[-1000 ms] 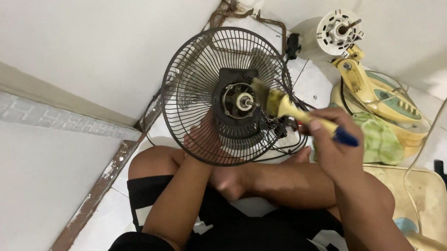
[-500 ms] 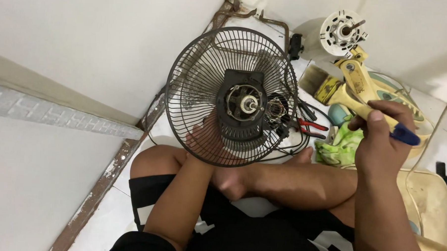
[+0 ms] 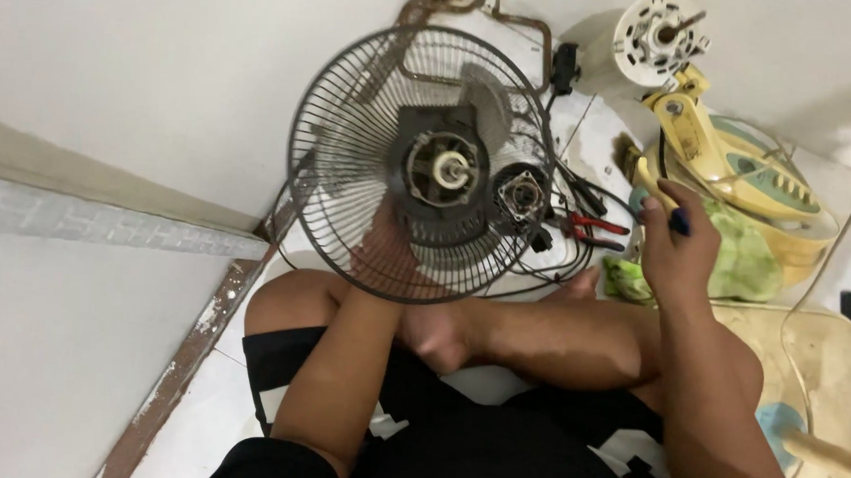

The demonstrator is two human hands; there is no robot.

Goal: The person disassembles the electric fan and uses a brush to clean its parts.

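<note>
My left hand reaches behind the fan grille, holding it upright over my knees; its fingers look curled, though the wires blur them. My right hand is closed around a yellow-handled brush, well right of the grille.

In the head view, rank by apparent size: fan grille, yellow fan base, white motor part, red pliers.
1. Fan grille, held up near the camera by the left hand, so its lead is partly nearness.
2. Yellow fan base.
3. White motor part.
4. Red pliers, close to the motor part; unsure.
</note>
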